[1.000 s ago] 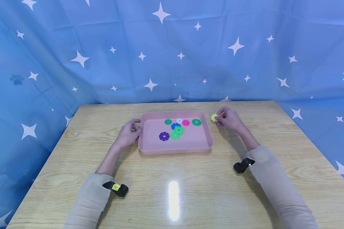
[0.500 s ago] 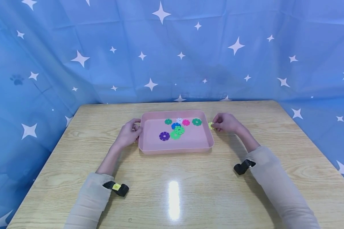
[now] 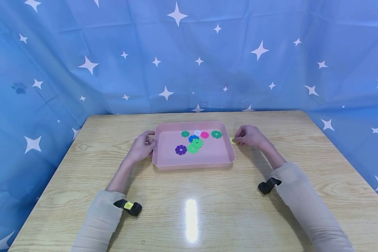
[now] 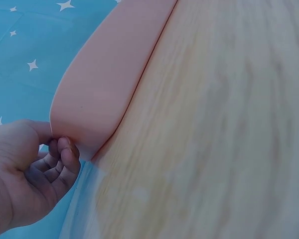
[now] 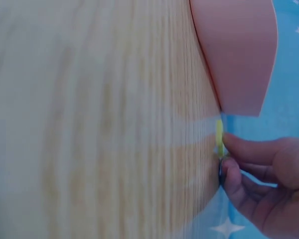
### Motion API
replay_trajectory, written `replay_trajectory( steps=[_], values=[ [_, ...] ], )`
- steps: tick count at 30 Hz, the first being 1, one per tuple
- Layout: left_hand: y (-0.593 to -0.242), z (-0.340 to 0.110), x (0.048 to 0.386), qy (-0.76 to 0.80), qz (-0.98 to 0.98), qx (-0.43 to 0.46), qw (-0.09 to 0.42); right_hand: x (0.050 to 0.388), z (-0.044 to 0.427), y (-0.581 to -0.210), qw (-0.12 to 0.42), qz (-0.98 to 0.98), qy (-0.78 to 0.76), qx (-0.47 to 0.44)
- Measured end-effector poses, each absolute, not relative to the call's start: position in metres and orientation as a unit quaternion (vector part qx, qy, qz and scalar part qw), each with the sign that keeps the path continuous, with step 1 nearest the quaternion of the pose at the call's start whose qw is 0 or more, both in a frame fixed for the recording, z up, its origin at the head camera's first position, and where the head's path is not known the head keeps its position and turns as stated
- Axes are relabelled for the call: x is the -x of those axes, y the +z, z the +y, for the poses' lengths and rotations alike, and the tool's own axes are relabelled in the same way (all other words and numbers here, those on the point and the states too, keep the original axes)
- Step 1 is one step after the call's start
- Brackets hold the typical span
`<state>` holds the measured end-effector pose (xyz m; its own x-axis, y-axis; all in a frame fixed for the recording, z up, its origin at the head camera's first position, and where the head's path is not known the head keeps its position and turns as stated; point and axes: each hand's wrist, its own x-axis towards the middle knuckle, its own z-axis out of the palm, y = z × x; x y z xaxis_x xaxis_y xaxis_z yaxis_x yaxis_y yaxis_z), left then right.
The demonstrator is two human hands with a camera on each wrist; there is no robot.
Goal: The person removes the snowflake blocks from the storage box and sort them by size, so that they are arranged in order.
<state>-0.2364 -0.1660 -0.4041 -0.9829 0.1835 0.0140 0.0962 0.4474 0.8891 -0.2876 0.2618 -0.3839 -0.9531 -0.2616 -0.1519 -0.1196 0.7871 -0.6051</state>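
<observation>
A pink tray lies on the wooden table. My left hand holds its left wall; in the left wrist view the thumb and curled fingers pinch the tray's corner. Just outside the tray's right wall, my right hand pinches a yellow notched building disc, mostly covered by the fingers. The right wrist view shows that yellow disc edge-on, low at the tabletop, with the thumb against it. Inside the tray lie a purple disc, a pink disc and several green, blue and white ones.
The wooden table reaches around the tray, with a bright light reflection in front. A blue curtain with white stars hangs behind the table and along its sides. Each wrist wears a small black camera.
My right hand has moved left and slightly toward me, bringing the yellow disc beside the tray's right wall and lowering it. The left hand and the discs in the tray have stayed put.
</observation>
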Motion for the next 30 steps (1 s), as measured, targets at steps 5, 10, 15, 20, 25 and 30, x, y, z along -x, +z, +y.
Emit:
replay_trajectory(
  steps=[5,10,15,20,25,30],
  values=[
    [-0.403,-0.165,0.237,0.517,0.851,-0.083,0.045,0.287,0.261,-0.384,0.110,0.936,-0.322,0.095],
    [-0.401,-0.166,0.238,0.513,0.853,-0.082,0.051,0.285,0.257,-0.379,0.070,0.933,-0.340,0.097],
    [-0.397,-0.166,0.237,0.511,0.854,-0.080,0.058,0.285,0.250,-0.370,0.022,0.928,-0.355,0.110],
    [-0.397,-0.166,0.237,0.509,0.855,-0.082,0.057,0.283,0.238,-0.363,0.011,0.920,-0.377,0.110],
    [-0.400,-0.166,0.238,0.510,0.855,-0.083,0.056,0.282,0.225,-0.362,0.007,0.913,-0.391,0.119],
    [-0.403,-0.167,0.238,0.526,0.845,-0.080,0.061,0.285,0.214,-0.363,0.006,0.905,-0.405,0.127]
  ],
)
